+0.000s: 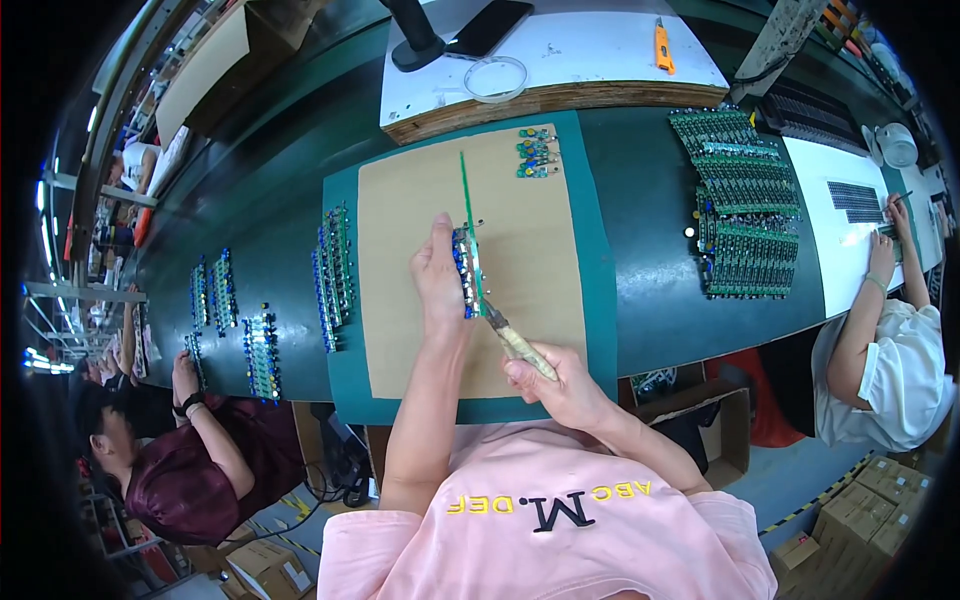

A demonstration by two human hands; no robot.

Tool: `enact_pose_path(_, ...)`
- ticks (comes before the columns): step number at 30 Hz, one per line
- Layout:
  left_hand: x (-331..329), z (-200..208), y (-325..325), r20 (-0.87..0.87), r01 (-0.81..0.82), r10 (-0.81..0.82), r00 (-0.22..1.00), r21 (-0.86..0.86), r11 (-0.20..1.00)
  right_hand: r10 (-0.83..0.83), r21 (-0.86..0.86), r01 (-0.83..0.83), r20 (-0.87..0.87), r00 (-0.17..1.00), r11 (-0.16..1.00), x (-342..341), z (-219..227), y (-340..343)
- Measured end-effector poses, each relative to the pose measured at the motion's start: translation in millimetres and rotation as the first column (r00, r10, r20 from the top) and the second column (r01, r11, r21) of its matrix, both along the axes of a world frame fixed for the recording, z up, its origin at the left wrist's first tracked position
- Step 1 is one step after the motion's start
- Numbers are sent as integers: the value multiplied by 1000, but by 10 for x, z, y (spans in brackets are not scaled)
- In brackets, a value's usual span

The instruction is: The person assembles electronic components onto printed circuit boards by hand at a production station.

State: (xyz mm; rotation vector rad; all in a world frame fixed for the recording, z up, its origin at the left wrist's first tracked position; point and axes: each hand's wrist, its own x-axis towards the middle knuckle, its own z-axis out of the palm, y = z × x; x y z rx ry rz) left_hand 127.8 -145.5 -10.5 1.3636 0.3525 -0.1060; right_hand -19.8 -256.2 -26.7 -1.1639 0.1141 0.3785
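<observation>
1. I see matt brown paper-like sheet (420, 190), ctr.
2. Dk green tabletop (650, 240), R: smooth, semi-glossy.
3. Far platform (580, 50): smooth wht top, rough wood edge.
4. Phone (490, 28), far: glossy blk.
5. Tool handle (523, 349), near: rough-lookg, matt.
6. Pink shirt (600, 560), near: soft matt cloth.

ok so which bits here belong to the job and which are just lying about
Likely part of the job:
held circuit board
pale-handled tool
cardboard sheet
rows of boards on the right

Probably just lying about:
black phone
orange cutter
clear ring
</observation>
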Motion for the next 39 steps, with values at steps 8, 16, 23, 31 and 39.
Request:
enact_pose_path(8, -77, -124, 158, 254, -33, -30, 967, 240, 970, -177, -490, 478, 539, 823, 729, 50, 80, 182)
enact_pose_path(16, 72, 24, 204, -42, -10, 21, 999, 243, 970, -409, -244, 579, 503, 761, 778, -761, 42, -342)
enact_pose_path(23, -143, 167, -215, 67, 222, -238, 969, 194, 956, -887, 19, 909, -208, 411, 417, -2128, -463, 133)
enact_pose_path(31, -355, 352, -230, 141, 249, -287, 948, 236, 939, -732, 434, 898, -635, 247, -73, -1831, -1942, -219)
enact_pose_path(39, -195, 163, -30, 78, 322, -349, 934, 243, 915, -501, 317, 870, -860, 96, -378, -1876, -2226, -603)
